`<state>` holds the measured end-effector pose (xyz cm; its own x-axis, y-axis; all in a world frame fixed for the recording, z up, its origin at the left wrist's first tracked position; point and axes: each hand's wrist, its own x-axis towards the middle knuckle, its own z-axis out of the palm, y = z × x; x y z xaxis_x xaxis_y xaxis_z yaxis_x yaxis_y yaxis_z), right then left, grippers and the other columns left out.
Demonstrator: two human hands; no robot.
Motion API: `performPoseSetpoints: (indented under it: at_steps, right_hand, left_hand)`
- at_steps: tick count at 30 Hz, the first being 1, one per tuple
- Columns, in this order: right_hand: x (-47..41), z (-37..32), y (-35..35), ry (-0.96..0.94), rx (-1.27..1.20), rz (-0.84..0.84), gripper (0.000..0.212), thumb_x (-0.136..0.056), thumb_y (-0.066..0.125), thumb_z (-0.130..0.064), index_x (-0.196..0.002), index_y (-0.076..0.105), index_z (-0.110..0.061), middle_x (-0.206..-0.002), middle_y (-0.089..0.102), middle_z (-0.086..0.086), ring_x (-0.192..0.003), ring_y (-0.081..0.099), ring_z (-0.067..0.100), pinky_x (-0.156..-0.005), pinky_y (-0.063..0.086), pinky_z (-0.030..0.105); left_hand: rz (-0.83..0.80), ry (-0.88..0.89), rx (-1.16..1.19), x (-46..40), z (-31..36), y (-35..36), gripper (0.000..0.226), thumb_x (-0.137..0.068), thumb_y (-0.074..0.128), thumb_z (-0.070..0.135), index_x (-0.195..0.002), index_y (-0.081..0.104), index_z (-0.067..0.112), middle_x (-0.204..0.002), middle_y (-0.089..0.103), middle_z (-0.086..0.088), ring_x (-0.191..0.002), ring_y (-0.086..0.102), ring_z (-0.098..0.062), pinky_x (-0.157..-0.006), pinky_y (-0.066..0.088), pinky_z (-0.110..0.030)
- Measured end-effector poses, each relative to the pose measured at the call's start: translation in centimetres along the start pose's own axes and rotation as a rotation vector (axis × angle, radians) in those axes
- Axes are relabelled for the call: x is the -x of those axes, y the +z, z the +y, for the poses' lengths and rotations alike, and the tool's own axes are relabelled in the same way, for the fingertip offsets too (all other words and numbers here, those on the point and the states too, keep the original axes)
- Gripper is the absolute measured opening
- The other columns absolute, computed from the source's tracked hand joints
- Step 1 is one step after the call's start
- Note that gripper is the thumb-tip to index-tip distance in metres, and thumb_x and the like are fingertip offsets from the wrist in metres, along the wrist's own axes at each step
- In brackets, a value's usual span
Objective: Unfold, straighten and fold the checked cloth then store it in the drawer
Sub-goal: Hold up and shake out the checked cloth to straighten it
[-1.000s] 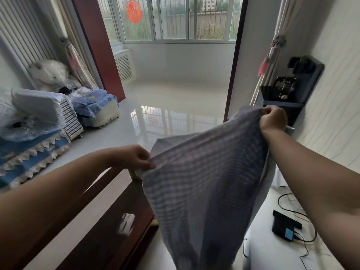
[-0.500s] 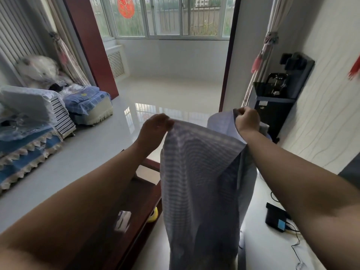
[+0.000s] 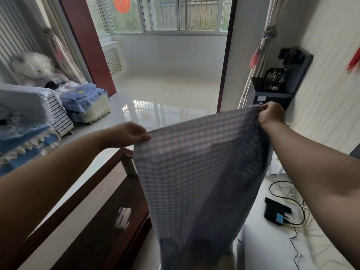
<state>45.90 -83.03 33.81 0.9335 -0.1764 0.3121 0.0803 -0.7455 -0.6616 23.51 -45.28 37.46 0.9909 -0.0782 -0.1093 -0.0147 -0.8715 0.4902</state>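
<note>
The checked cloth (image 3: 196, 172), grey-blue with fine pale checks, hangs in the air in front of me, spread wide along its top edge and narrowing as it drops past the bottom of the view. My left hand (image 3: 129, 135) pinches its upper left corner. My right hand (image 3: 270, 114) grips the upper right corner, held higher and farther away. No drawer shows in this view.
A dark red wooden table (image 3: 101, 215) with a glass panel stands below left of the cloth. Sofas with blue covers (image 3: 29, 121) line the left. A black water dispenser (image 3: 280, 82) stands by the right wall, and a black box with cables (image 3: 276, 213) lies on the floor.
My hands have drawn apart, stretching the cloth's top edge wide after being close together half a second ago. The left hand went down and left, the right went right.
</note>
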Motion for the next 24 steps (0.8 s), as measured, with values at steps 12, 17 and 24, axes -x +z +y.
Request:
performPoseSetpoints:
  at_steps: [12,17,24]
  right_hand:
    - [2.1,-0.6,3.1,0.045,-0.018,-0.042,0.024,-0.095,0.048,-0.012,-0.112,0.062,0.000,-0.115,0.063,0.020,-0.108,0.059,0.034,-0.090,0.045,0.034]
    - [2.5,0.3,3.2,0.099,-0.044,-0.023,0.024,-0.094,0.051,-0.012,-0.112,0.062,-0.002,-0.117,0.062,0.020,-0.110,0.058,0.033,-0.090,0.043,0.033]
    - [2.5,0.6,3.7,0.126,0.001,-0.032,0.027,-0.095,0.047,-0.011,-0.114,0.063,-0.001,-0.118,0.062,0.022,-0.111,0.058,0.036,-0.091,0.044,0.034]
  left_hand:
    - [0.039,-0.097,-0.458,2.1,-6.4,8.3,0.041,-0.076,0.058,0.068,-0.068,0.061,0.028,-0.068,0.059,0.014,-0.065,0.056,-0.009,-0.051,0.030,-0.025]
    - [0.171,0.163,-0.365,2.7,-8.0,9.7,0.029,-0.081,0.068,0.045,-0.062,0.055,0.027,-0.069,0.053,0.012,-0.072,0.047,-0.012,-0.060,0.036,-0.026]
    - [0.053,0.831,-0.941,3.2,-7.0,10.4,0.037,-0.075,0.072,0.020,-0.110,0.062,0.028,-0.108,0.064,0.008,-0.077,0.060,-0.010,-0.062,0.050,-0.022]
